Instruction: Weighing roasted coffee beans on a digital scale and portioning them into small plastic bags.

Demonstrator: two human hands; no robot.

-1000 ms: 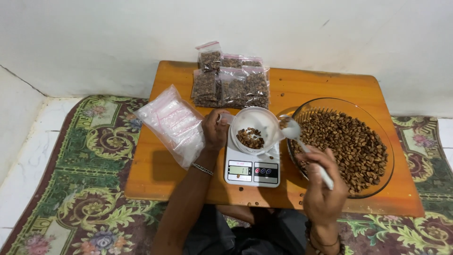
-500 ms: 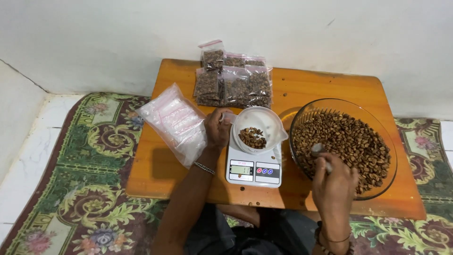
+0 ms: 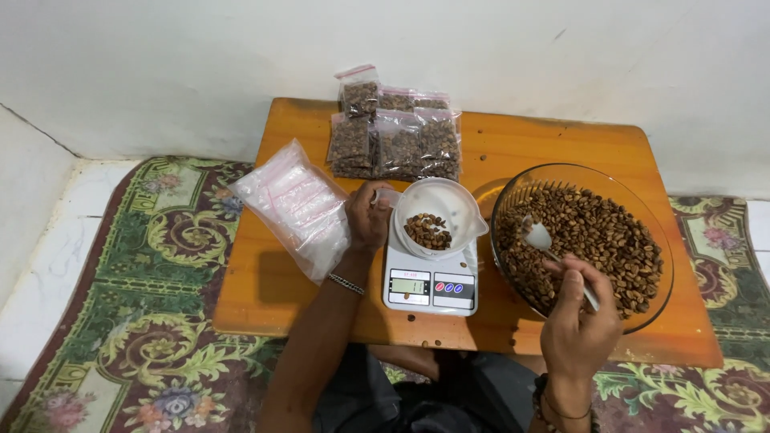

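**Scooping beans into the cup**

The right hand (image 3: 579,321) is closed around the handle of a spoon (image 3: 539,237). The spoon bowl sits in the glass bowl (image 3: 513,200), just over the brown beans (image 3: 601,240). It looks empty.

The left hand (image 3: 367,215) is curled around the handle of the white cup (image 3: 449,200). The cup sits on the scale (image 3: 431,285), in the middle of the counter (image 3: 265,273). A small heap of beans lies in the bottom of the cup. The bowl is right of the scale, close beside it.

To do this step well, I think the spoon should dig in low and come up level, so no beans roll off. A few beans already lie on the counter near the scale. The left hand should hold the cup lightly and not press down, or the scale may read wrong. Small scoops are best when the number gets close.

A pile of empty clear bags (image 3: 297,204) lies at the left. Filled bags (image 3: 397,136) sit at the far side, by the wall.
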